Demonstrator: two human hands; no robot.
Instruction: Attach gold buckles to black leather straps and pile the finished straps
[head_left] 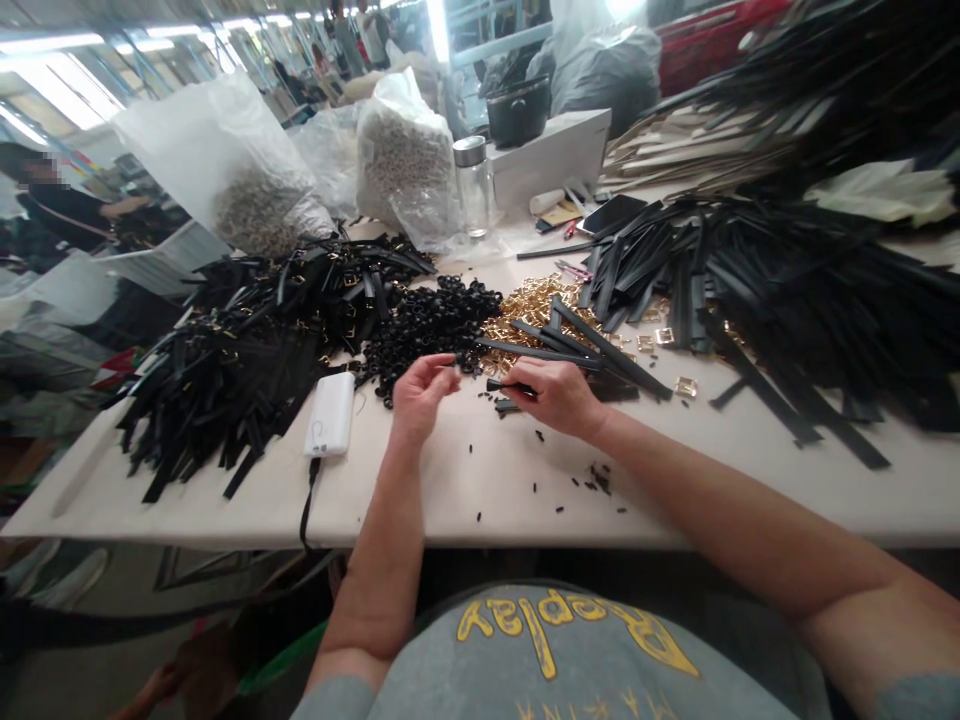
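My right hand is closed around a black strap, whose dark end sticks out to the left of the fingers. A short way to its left, my left hand has its thumb and fingers bent together in a pinch. Something small and dark shows at those fingertips, too small to make out. Just beyond the left hand lies a heap of small black loops. Gold buckles are piled behind the right hand, with several loose black straps across them.
At left, black straps with buckles form a large pile beside a white power bank with a cable. More black straps cover the right side. Small black bits dot the table. A glass jar and filled plastic bags stand behind.
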